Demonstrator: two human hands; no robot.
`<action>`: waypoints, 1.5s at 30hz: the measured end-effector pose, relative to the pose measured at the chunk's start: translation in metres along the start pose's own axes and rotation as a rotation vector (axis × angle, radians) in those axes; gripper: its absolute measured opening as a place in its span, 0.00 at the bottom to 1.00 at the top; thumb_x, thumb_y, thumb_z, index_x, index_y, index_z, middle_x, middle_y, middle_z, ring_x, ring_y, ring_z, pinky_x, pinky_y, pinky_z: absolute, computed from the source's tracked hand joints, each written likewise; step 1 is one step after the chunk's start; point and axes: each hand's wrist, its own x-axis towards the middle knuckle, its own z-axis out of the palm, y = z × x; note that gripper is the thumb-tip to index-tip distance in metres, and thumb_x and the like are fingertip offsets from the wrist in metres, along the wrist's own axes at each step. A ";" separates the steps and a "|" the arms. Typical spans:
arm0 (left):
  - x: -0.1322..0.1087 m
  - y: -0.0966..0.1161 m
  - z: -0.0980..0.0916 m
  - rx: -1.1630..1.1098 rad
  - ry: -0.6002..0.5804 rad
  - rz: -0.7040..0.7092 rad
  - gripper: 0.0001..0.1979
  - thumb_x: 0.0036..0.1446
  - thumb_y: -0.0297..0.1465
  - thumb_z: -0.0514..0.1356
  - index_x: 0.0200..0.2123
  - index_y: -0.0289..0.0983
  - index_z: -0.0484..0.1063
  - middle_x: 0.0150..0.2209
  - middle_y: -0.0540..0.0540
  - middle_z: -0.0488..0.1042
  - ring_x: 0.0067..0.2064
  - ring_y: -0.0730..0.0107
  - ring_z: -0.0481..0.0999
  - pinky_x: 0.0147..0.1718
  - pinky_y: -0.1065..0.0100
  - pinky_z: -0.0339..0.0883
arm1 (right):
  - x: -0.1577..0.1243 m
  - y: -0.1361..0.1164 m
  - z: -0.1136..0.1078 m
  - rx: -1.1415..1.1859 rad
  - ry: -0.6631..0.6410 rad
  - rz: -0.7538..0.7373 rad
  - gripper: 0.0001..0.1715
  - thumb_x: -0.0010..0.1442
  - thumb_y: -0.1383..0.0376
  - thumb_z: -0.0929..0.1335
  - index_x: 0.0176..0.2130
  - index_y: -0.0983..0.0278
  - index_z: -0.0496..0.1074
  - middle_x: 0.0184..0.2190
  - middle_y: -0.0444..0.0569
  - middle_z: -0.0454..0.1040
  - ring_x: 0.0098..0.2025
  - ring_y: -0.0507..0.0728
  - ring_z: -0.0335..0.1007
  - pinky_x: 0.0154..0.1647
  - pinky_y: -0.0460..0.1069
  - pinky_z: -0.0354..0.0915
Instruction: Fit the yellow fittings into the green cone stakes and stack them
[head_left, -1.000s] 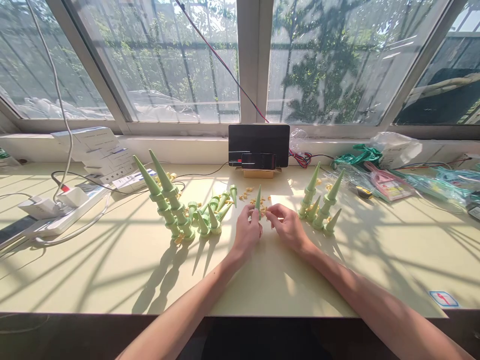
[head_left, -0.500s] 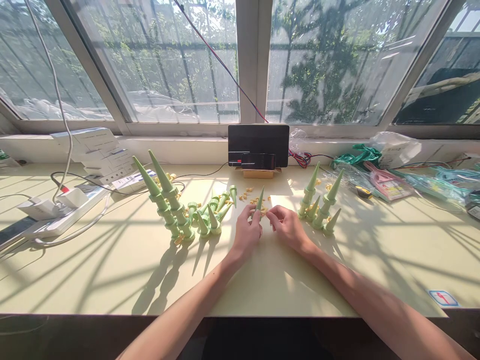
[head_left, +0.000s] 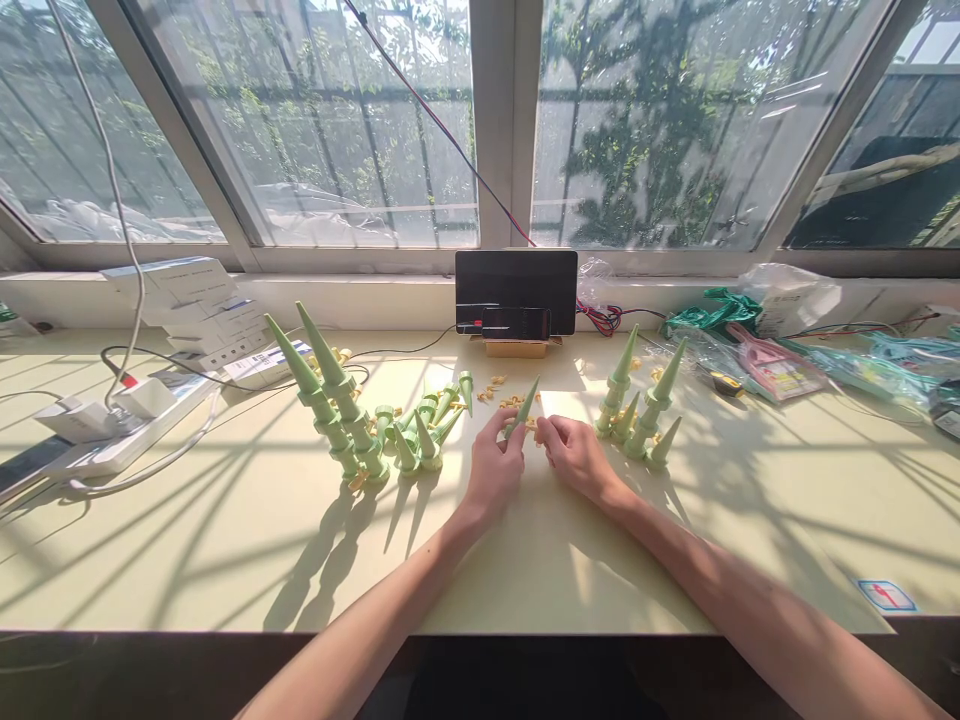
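A light green plastic cone spike [head_left: 527, 402] is gripped in my left hand [head_left: 496, 468], its point tilted up and to the right. My right hand [head_left: 574, 452] is closed in a pinch close beside it, with a small yellow plastic piece [head_left: 532, 425] at its fingertips, partly hidden. Loose yellow pieces [head_left: 493, 384] lie on the table just beyond my hands. To the left stand tall stacks of green cone spikes [head_left: 341, 395], with shorter ones [head_left: 427, 440] beside them. More green stacked spikes [head_left: 651, 408] stand right of my right hand.
A black tablet with a phone [head_left: 517, 322] before it stands at the back. A power strip [head_left: 112, 435] with cables and white boxes [head_left: 187, 305] are on the left. Plastic bags [head_left: 772, 350] and a yellow-black tape measure [head_left: 726, 384] lie at right. The table's front edge runs below my forearms.
The green spike in my left hand has tilted further to the right. My right hand's fingers have shifted slightly, and the yellow piece by its fingertips shows more clearly.
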 end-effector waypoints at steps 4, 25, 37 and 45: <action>0.000 0.001 0.001 -0.001 -0.011 0.013 0.13 0.60 0.41 0.58 0.43 0.39 0.70 0.35 0.49 0.73 0.18 0.83 0.59 0.15 0.74 0.51 | 0.000 0.000 0.001 0.018 0.004 0.004 0.29 0.68 0.49 0.58 0.24 0.63 0.66 0.14 0.41 0.60 0.19 0.52 0.58 0.25 0.47 0.56; -0.001 0.003 -0.002 0.040 -0.011 0.032 0.15 0.59 0.41 0.59 0.43 0.38 0.74 0.39 0.42 0.80 0.30 0.70 0.77 0.29 0.70 0.67 | 0.000 0.003 -0.002 -0.045 0.010 -0.035 0.24 0.67 0.52 0.60 0.25 0.62 0.66 0.14 0.40 0.60 0.20 0.52 0.57 0.25 0.47 0.55; -0.002 0.000 -0.002 0.106 0.006 0.053 0.20 0.58 0.41 0.60 0.50 0.37 0.75 0.22 0.51 0.71 0.18 0.75 0.62 0.19 0.72 0.56 | 0.002 0.003 0.002 0.351 -0.104 0.166 0.28 0.61 0.43 0.63 0.22 0.60 0.60 0.13 0.37 0.51 0.14 0.51 0.51 0.15 0.47 0.50; -0.004 0.006 -0.001 0.125 -0.022 0.086 0.16 0.59 0.41 0.58 0.46 0.38 0.75 0.37 0.45 0.78 0.20 0.78 0.65 0.20 0.72 0.60 | 0.003 0.008 0.002 0.287 -0.072 0.110 0.28 0.64 0.45 0.61 0.22 0.61 0.60 0.12 0.38 0.53 0.15 0.50 0.52 0.17 0.47 0.52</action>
